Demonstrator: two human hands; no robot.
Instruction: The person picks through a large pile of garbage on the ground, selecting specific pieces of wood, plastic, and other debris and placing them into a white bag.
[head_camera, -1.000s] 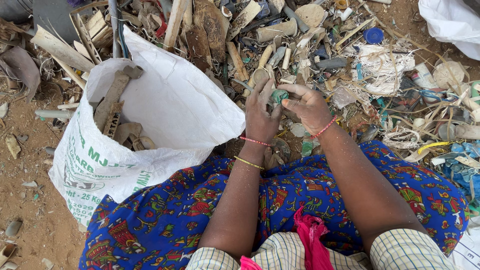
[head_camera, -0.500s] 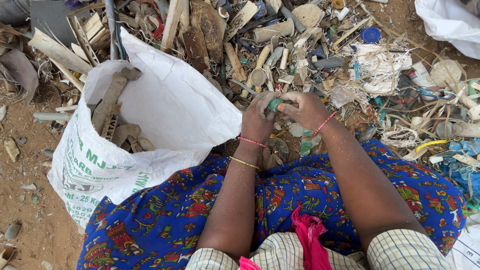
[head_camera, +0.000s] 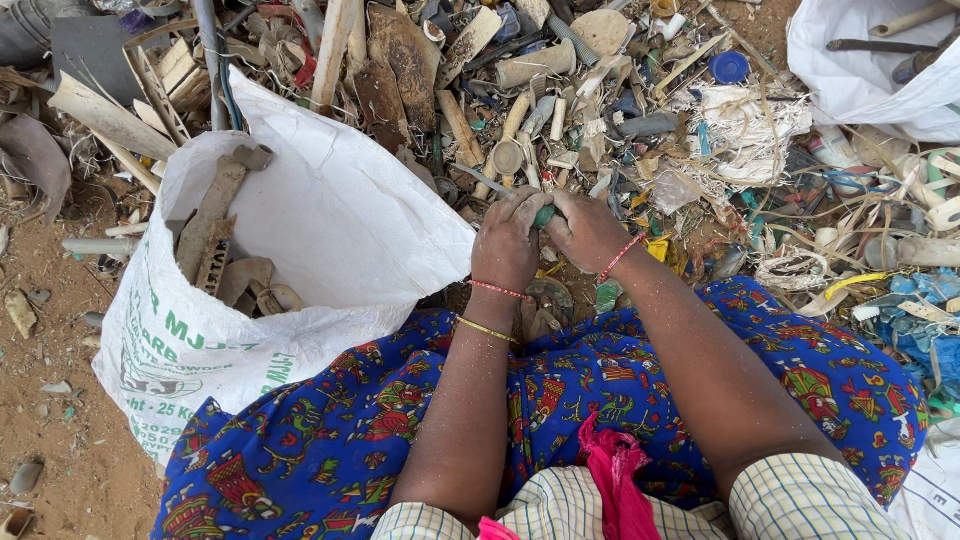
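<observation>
My left hand (head_camera: 507, 243) and my right hand (head_camera: 589, 231) meet over a heap of dusty scrap (head_camera: 600, 110) in front of my lap. Both are closed around one small green piece (head_camera: 544, 214); only a sliver of it shows between the fingers. Thin bangles and red thread circle both wrists. My blue patterned skirt (head_camera: 600, 390) spreads below the hands. A white woven sack (head_camera: 300, 230) stands open just left of my left hand, with brown flat scrap pieces (head_camera: 215, 235) inside.
Broken plastic tubes, caps, wooden strips and tangled fibre cover the ground ahead and to the right. Another white bag (head_camera: 880, 60) sits at the top right. Bare brown soil (head_camera: 50, 420) with stones lies left of the sack.
Both hands have drawn closer together and slightly toward me, closing tighter over the green piece, which shows less than before. The sack has not moved.
</observation>
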